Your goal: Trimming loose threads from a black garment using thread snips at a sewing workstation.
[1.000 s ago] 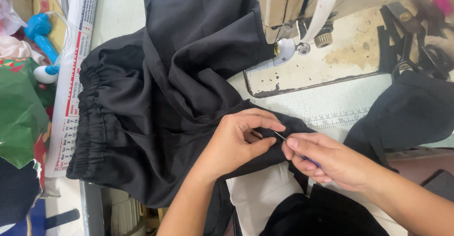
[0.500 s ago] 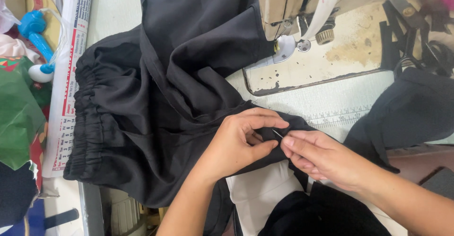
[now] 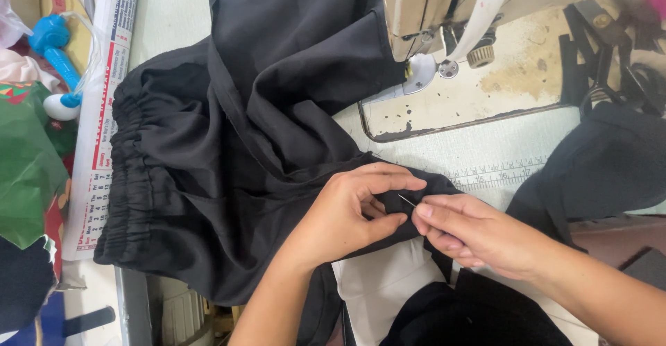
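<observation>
Partly hidden between the fingertips, a thin needle [image 3: 406,200] barely shows. Left hand [image 3: 347,218] and right hand [image 3: 472,231] pinch the black garment [image 3: 229,179] at the desk's near edge.

A: Any printed stuff showing?
B: White calendar sheet [image 3: 104,117] with red and blue print is lying along the table's left edge; green crumpled bag [image 3: 24,159] is sitting beside it.

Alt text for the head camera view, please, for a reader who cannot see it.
Two bare hands pinch a fold of a black garment on a sewing table: the left hand grips the cloth while the right hand holds a thin needle-like tool at it. A sewing machine stands behind.
</observation>
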